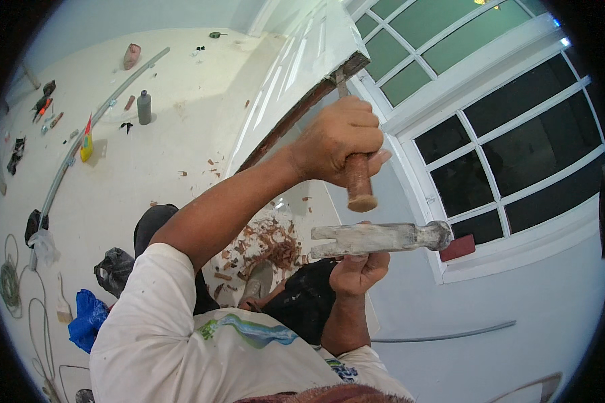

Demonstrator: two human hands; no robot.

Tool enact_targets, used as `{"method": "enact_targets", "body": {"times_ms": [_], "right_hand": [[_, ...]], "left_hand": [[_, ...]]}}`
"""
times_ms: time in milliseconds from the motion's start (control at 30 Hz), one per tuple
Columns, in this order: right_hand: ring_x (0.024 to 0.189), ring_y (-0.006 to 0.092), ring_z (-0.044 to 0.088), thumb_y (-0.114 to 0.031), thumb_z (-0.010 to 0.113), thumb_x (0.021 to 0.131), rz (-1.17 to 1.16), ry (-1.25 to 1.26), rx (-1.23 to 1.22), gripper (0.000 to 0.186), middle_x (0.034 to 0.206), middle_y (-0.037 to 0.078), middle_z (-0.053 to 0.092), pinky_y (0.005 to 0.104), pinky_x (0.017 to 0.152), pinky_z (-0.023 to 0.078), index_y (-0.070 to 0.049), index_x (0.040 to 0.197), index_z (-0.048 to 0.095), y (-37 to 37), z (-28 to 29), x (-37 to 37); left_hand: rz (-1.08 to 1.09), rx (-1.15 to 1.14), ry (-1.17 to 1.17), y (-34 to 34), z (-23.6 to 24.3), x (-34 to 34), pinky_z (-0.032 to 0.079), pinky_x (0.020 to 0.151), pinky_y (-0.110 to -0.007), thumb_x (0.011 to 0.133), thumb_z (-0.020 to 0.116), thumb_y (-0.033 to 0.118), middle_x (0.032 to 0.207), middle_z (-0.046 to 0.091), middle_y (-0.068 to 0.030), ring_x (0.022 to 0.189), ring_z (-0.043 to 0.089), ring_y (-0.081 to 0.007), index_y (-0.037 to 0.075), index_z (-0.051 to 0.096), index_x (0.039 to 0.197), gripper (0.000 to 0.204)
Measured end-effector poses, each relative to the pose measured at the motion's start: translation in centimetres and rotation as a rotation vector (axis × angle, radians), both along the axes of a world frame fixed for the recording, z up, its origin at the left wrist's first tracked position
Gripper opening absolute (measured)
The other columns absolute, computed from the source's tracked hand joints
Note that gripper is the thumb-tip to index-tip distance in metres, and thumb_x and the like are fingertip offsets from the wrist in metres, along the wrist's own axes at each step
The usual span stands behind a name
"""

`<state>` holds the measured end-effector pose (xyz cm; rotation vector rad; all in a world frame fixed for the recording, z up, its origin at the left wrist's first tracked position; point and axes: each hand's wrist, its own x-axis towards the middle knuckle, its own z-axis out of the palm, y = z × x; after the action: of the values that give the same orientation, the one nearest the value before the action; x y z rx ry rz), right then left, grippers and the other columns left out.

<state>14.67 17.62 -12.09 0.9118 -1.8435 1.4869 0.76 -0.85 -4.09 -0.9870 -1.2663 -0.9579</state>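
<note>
Brown wood fills your left hand (pixel 339 140), whose fingers are wrapped around the cylindrical handle of a flat-bladed metal chisel (pixel 359 183). Your right hand (pixel 359 272) is clenched behind a worn grey metal claw hammer (pixel 383 237), apparently around its handle, which the head hides from this angle. The hammer head is just beside the chisel's butt, with its flank rather than its round face turned that way; a blow landing like that could glance off and catch your left hand.

The chisel's blade reaches the end of a white panelled door (pixel 282 94), at its rough, brown, bare-wood edge (pixel 292 119). If the blade tilts or meets hard grain, it could skid, or split away too much and chip the white face alongside. You cannot tell from here whether the door is braced; if it is loose, a hit could shift it.

To the right, a white-framed window with dark panes (pixel 477 143) appears near enough that a wide swing might crack the glass, or knock the dark red rectangular block (pixel 458 248) off its sill.

Below, reddish-brown wood chips (pixel 275 245) lie beside your pale shoe (pixel 257 281) on the cream floor (pixel 181 134); stepping on them could make you slip.
</note>
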Motion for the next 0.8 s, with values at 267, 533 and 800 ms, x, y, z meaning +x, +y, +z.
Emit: {"method": "enact_targets", "body": {"times_ms": [267,533,800], "right_hand": [[0.082,0.0169,0.062,-0.032,0.062,0.105,0.041,0.037,0.035,0.037,0.095,0.013,0.066,0.0306,0.07,0.052,0.002,0.118,0.057,-0.6,1.1,0.1],[0.062,0.0201,0.059,-0.036,0.078,0.093,0.117,0.172,0.283,0.039,0.069,0.007,0.061,0.0297,0.055,0.047,-0.004,0.077,0.063,1.2,1.7,-1.7],[0.057,0.0258,0.056,-0.009,0.069,0.084,-0.233,0.387,0.452,0.016,0.068,0.009,0.057,0.037,0.054,0.045,-0.007,0.074,0.056,-1.9,0.7,-2.1]], "left_hand": [[-0.019,0.025,-0.039,0.3,0.5,-0.1,0.035,0.057,-0.041,0.077,0.079,0.018,0.061,0.044,-0.0038,0.058,0.045,-0.0239,0.013,0.048,0.064,0.034],[-0.079,0.12,-0.056,-0.4,0.7,-0.2,0.034,0.057,-0.04,0.076,0.077,0.016,0.061,0.042,-0.004,0.058,0.042,-0.0238,0.011,0.046,0.063,0.033],[-0.168,0.058,-0.086,-1.8,-0.1,-0.1,0.034,0.057,-0.04,0.074,0.079,0.013,0.063,0.041,-0.0059,0.059,0.042,-0.0264,0.01,0.044,0.064,0.036]]}}
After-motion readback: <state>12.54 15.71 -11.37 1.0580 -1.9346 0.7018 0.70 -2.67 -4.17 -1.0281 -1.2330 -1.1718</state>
